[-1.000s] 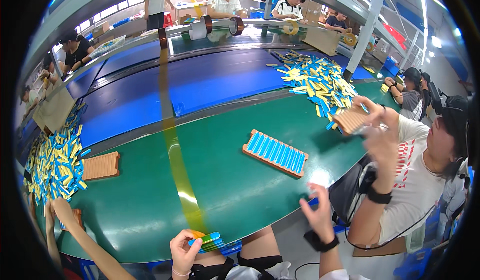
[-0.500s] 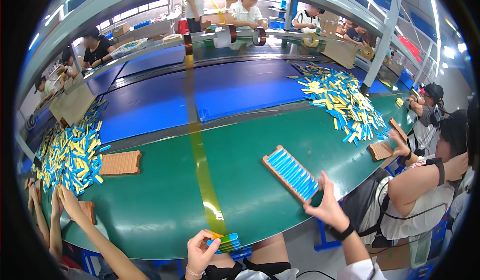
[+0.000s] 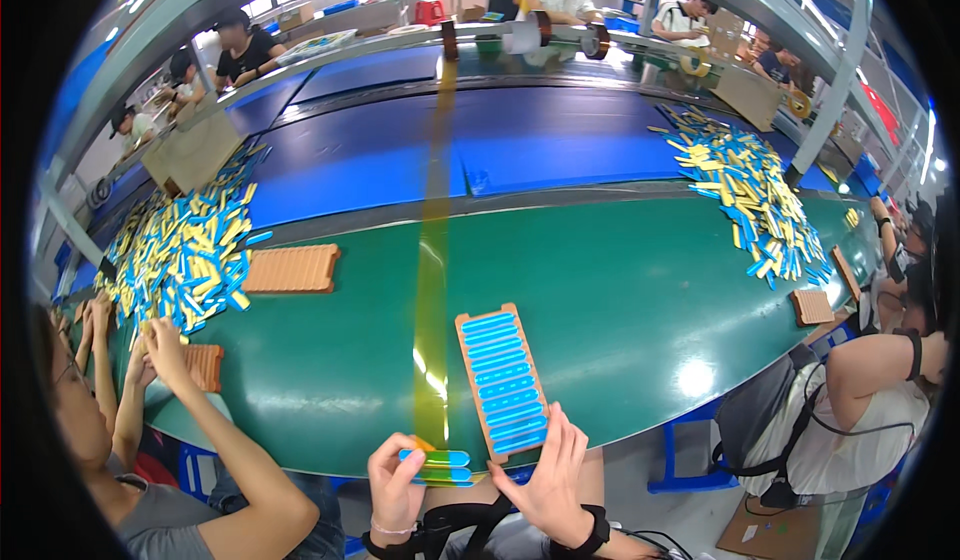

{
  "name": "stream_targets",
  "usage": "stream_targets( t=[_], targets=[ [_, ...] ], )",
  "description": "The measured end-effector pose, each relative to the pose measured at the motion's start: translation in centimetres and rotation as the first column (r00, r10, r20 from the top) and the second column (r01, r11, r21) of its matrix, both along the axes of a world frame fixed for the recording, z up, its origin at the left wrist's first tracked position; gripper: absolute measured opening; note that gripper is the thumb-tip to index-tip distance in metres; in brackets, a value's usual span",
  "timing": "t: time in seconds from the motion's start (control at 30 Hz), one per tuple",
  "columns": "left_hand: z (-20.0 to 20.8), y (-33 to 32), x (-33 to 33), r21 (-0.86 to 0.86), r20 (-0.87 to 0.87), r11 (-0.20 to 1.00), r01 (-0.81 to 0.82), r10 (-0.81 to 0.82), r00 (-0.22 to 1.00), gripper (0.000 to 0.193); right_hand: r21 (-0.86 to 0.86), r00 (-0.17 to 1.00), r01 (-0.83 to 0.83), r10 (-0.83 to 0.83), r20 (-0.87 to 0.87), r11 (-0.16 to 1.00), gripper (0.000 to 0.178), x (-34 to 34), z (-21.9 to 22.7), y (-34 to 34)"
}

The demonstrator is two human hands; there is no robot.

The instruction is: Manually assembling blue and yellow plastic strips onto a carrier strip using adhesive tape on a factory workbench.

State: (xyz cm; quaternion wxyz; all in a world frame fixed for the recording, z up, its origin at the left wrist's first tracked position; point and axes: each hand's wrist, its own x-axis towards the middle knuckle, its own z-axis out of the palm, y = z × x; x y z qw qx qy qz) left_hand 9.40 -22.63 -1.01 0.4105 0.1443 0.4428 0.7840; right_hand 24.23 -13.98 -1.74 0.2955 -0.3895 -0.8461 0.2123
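My left hand (image 3: 397, 485) is closed on a small stack of blue strips (image 3: 455, 458) at the table's near edge. Amber tape (image 3: 431, 350) runs down over the green surface to this stack. My right hand (image 3: 552, 480) has its thumb and fingers around the near end of a brown grooved tray (image 3: 487, 313). Blue strips (image 3: 503, 370) lie side by side across the tray's grooves. The tray sits just right of the tape, its long side pointing away from me.
Piles of blue and yellow strips lie left (image 3: 190, 250) and right (image 3: 755, 190). An empty brown tray (image 3: 292, 270) rests by the left pile, a smaller one (image 3: 813, 307) at far right. Tape rolls (image 3: 595, 42) hang from a bar. Co-workers sit on both sides.
My right hand has brought the filled tray left and nearer, beside the strips in my left hand, and turned it straighter. The view has shifted. A co-worker's hand has left the right-hand tray.
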Motion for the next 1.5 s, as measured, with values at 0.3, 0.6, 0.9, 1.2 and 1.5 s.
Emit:
stream_targets(
  t=[0.3, 0.6, 0.9, 1.2, 1.5],
  targets=[
    [1.1, 1.5, 2.0, -0.040, -0.130, 0.985, 0.170, -0.174, 0.976, 0.006, -0.711, 0.861, -0.483, 0.130, -0.492, 0.510, 0.018, -0.9, 4.2, 2.5],
    [-0.6, 0.5, 6.1, -0.170, -0.377, 0.958, 0.232, -0.281, 0.882, 0.007, -0.702, 0.777, -0.594, 0.055, -0.627, 0.393, 0.006, 4.0, 1.5, 2.0],
    [0.8, 2.5, 4.5, -0.311, -0.948, 0.805, -0.506, -0.300, 0.105, 0.044, -0.649, 0.777, -0.560, 0.054, -0.628, 0.515, 0.007, 5.7, 1.2, 2.0],
    [-0.9, 0.9, 6.3, -0.369, -0.929, 0.874, -0.317, -0.341, 0.141, 0.059, -0.830, 0.830, -0.330, -0.281, -0.482, 0.449, 0.020, 4.5, 2.3, 1.0],
    [-1.1, 1.6, 7.1, -0.385, -0.923, 0.880, -0.278, -0.367, 0.115, 0.064, -0.851, 0.849, -0.258, -0.314, -0.426, 0.457, 0.018, 5.2, 1.0, 1.3]
  ],
)
